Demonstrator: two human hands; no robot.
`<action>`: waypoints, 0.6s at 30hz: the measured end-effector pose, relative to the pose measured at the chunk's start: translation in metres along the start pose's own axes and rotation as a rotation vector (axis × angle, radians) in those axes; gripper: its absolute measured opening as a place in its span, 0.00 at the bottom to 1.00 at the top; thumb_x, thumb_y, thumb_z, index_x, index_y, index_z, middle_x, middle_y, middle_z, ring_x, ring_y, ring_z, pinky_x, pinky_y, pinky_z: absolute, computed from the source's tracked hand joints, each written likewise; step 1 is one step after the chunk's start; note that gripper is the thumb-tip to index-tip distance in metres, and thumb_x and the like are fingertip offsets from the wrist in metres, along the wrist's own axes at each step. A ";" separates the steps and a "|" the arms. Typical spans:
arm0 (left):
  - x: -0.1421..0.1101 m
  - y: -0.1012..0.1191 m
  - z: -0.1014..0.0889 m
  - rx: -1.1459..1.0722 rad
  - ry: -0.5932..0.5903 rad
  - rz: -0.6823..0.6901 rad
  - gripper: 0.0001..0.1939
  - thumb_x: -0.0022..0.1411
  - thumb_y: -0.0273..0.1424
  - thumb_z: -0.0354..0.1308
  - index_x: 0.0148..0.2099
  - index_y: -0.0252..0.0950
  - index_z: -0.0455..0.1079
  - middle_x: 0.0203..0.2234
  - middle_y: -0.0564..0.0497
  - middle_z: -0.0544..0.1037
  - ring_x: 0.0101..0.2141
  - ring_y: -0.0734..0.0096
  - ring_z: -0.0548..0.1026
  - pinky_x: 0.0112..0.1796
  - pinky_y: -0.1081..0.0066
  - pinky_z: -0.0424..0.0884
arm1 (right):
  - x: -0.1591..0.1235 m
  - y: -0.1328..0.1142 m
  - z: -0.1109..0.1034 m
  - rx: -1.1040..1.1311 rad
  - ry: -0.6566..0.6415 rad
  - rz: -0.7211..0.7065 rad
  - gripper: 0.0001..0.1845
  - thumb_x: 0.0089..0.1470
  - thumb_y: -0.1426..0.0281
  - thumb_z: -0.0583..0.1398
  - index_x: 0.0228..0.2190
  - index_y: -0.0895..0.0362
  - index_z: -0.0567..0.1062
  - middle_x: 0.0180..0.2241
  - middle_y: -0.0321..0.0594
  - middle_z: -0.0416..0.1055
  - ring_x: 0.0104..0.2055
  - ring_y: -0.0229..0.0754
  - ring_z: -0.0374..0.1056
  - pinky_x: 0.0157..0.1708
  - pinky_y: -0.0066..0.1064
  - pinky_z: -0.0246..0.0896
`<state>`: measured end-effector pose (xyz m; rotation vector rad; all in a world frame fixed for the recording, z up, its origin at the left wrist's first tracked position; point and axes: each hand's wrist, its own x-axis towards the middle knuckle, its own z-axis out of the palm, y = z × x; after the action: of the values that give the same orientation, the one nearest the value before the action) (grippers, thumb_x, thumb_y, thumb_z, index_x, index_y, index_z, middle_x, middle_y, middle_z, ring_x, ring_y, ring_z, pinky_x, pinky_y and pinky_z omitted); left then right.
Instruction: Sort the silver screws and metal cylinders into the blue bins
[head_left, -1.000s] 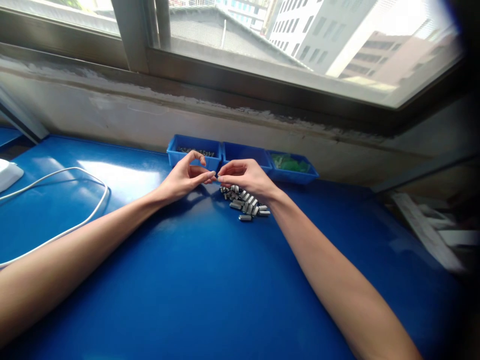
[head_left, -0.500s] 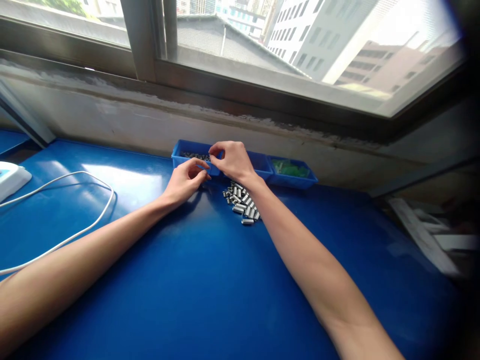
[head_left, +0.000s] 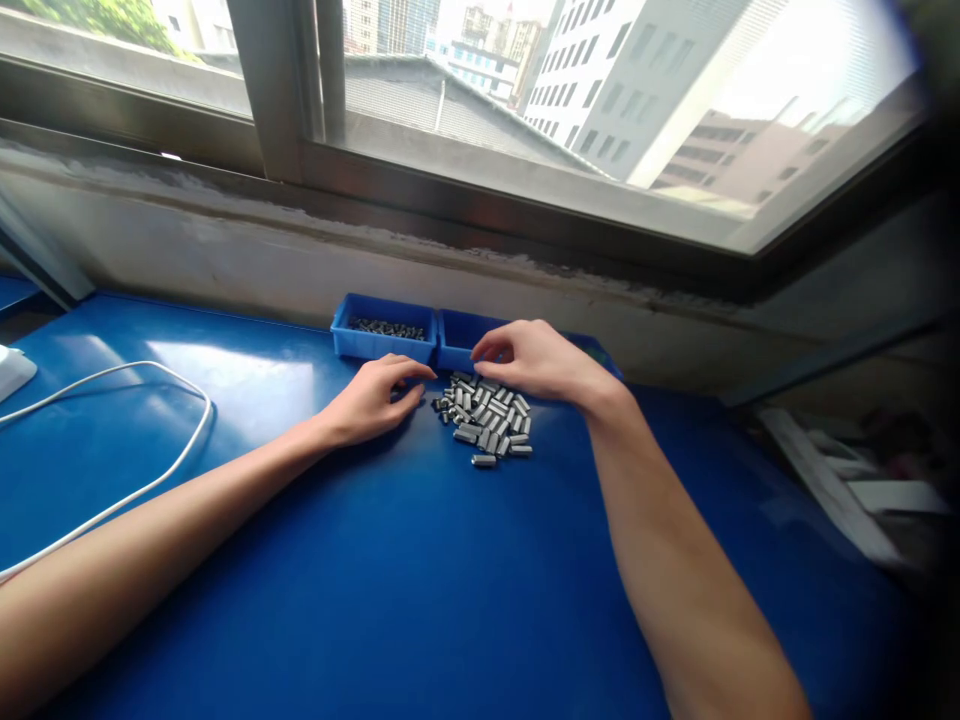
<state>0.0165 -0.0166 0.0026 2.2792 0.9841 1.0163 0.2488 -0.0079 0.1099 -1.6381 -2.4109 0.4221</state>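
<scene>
A loose pile of small silver metal cylinders lies on the blue tabletop. Left of the pile, my left hand rests low over the table, thumb and fingers apart, nothing seen in it. My right hand hovers at the pile's upper right edge, its thumb and fingertips parted with no object visible between them. Behind my left hand stands a blue bin holding many small dark metal parts. A second blue bin adjoins it, partly hidden by my right hand.
A third blue bin shows behind my right wrist. A white cable loops across the table's left side, near a white device. The wall and window frame rise behind the bins. White pieces lie beyond the right side.
My hands were together at the fingertips, then my right hand reached over the left bin. Now it has come back right to the pile, while my left hand has lowered slightly.
</scene>
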 end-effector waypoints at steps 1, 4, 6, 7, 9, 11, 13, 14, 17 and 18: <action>-0.001 0.000 0.001 0.039 -0.038 0.046 0.16 0.68 0.33 0.54 0.53 0.36 0.76 0.48 0.43 0.81 0.49 0.58 0.76 0.51 0.61 0.73 | -0.004 0.003 -0.004 -0.039 -0.075 0.018 0.12 0.51 0.68 0.65 0.38 0.55 0.84 0.36 0.41 0.82 0.34 0.43 0.75 0.35 0.30 0.67; -0.003 0.002 0.002 0.139 -0.182 0.174 0.22 0.70 0.34 0.52 0.63 0.37 0.70 0.58 0.42 0.75 0.59 0.54 0.69 0.61 0.56 0.66 | -0.010 0.007 -0.006 -0.097 -0.155 0.012 0.19 0.50 0.71 0.65 0.45 0.56 0.82 0.46 0.44 0.81 0.41 0.45 0.75 0.40 0.29 0.68; -0.004 0.004 0.002 0.210 -0.280 0.225 0.25 0.72 0.35 0.51 0.68 0.38 0.64 0.63 0.43 0.71 0.64 0.51 0.63 0.63 0.51 0.62 | -0.009 0.005 -0.001 -0.125 -0.205 -0.017 0.20 0.49 0.73 0.64 0.46 0.56 0.82 0.47 0.44 0.80 0.43 0.45 0.75 0.39 0.28 0.67; -0.004 0.005 0.002 0.243 -0.320 0.238 0.26 0.73 0.37 0.50 0.69 0.39 0.62 0.65 0.44 0.68 0.66 0.49 0.60 0.63 0.49 0.60 | -0.008 0.004 0.003 -0.140 -0.232 -0.031 0.20 0.49 0.73 0.64 0.45 0.56 0.82 0.46 0.44 0.80 0.42 0.45 0.75 0.38 0.28 0.66; -0.004 0.008 0.001 0.286 -0.360 0.246 0.26 0.74 0.38 0.48 0.70 0.40 0.61 0.66 0.45 0.67 0.67 0.48 0.59 0.63 0.47 0.59 | -0.005 0.001 0.011 -0.167 -0.256 -0.048 0.19 0.49 0.74 0.62 0.44 0.56 0.83 0.43 0.44 0.81 0.41 0.44 0.75 0.36 0.27 0.64; -0.004 0.009 0.001 0.292 -0.337 0.247 0.24 0.74 0.38 0.48 0.68 0.39 0.64 0.64 0.44 0.69 0.66 0.50 0.62 0.63 0.50 0.60 | -0.002 -0.001 0.020 -0.193 -0.238 -0.039 0.19 0.50 0.74 0.60 0.44 0.55 0.82 0.41 0.45 0.81 0.39 0.44 0.75 0.34 0.27 0.62; -0.004 0.008 0.003 0.276 -0.281 0.252 0.21 0.73 0.37 0.49 0.63 0.38 0.69 0.60 0.43 0.74 0.62 0.53 0.67 0.62 0.54 0.64 | 0.000 -0.004 0.026 -0.232 -0.215 -0.013 0.20 0.51 0.75 0.58 0.44 0.55 0.82 0.40 0.46 0.81 0.39 0.46 0.75 0.33 0.28 0.60; -0.004 0.008 0.003 0.270 -0.254 0.250 0.19 0.73 0.37 0.49 0.60 0.37 0.71 0.57 0.42 0.76 0.60 0.55 0.69 0.61 0.56 0.65 | 0.001 -0.005 0.029 -0.248 -0.215 -0.003 0.20 0.51 0.75 0.58 0.44 0.55 0.82 0.40 0.46 0.81 0.40 0.47 0.75 0.33 0.29 0.59; -0.004 0.006 0.004 0.273 -0.163 0.210 0.17 0.73 0.36 0.49 0.55 0.35 0.74 0.51 0.41 0.79 0.54 0.56 0.73 0.56 0.57 0.69 | 0.001 -0.006 0.032 -0.239 -0.241 -0.042 0.22 0.51 0.76 0.57 0.45 0.54 0.82 0.42 0.46 0.81 0.44 0.48 0.75 0.36 0.29 0.60; -0.004 0.005 0.005 0.277 -0.129 0.187 0.17 0.73 0.36 0.49 0.55 0.35 0.74 0.50 0.41 0.79 0.53 0.56 0.73 0.56 0.57 0.70 | 0.001 -0.006 0.032 -0.217 -0.253 -0.073 0.23 0.51 0.76 0.57 0.47 0.54 0.82 0.44 0.45 0.81 0.46 0.48 0.75 0.38 0.28 0.61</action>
<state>0.0205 -0.0237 0.0014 2.6703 0.9194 0.8346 0.2331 -0.0128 0.0821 -1.6621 -2.7809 0.3884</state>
